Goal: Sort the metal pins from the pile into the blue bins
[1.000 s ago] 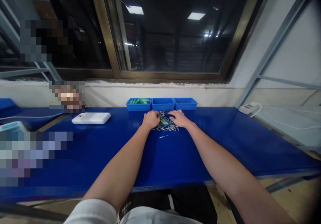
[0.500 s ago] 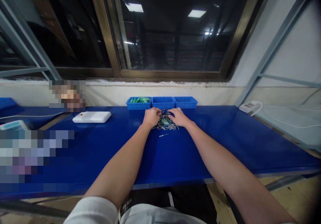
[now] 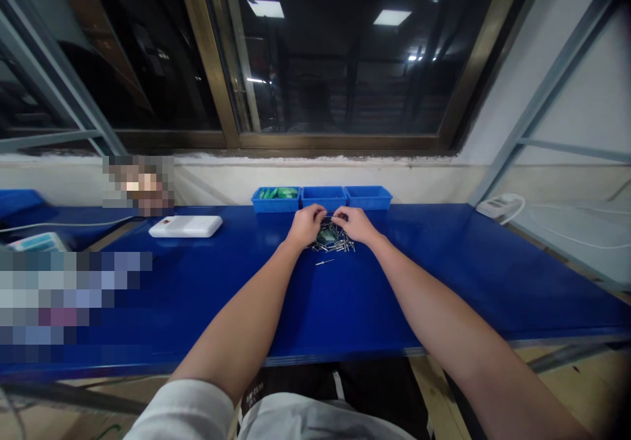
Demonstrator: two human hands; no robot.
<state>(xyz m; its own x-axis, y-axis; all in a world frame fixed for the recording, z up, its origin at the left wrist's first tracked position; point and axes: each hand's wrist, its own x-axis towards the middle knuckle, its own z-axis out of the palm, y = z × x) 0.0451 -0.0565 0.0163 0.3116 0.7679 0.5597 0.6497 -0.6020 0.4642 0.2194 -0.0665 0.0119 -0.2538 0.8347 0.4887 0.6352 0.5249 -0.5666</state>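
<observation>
A pile of thin metal pins that look like blind rivets (image 3: 340,244) lies on the blue table, around a green packet (image 3: 327,233). Over the left of the pile is my left hand (image 3: 306,225), its thumb and fingers pinched together. My right hand (image 3: 355,223) is pinched in the same way over the right side. The fingertips of both hands nearly meet at the pile's far edge. What they hold is too small to make out. One single rivet (image 3: 325,262) lies apart, on the near side of the pile.
Three blue bins stand in a row behind the pile: the left bin (image 3: 277,207) holds green packets, beside the middle bin (image 3: 324,200) and right bin (image 3: 369,202). A white box-shaped device (image 3: 186,227) lies to the left. A white power strip (image 3: 497,206) sits at the right.
Both hands have risen slightly off the pile, and their fingers have closed into pinches. The view has shifted a little.
</observation>
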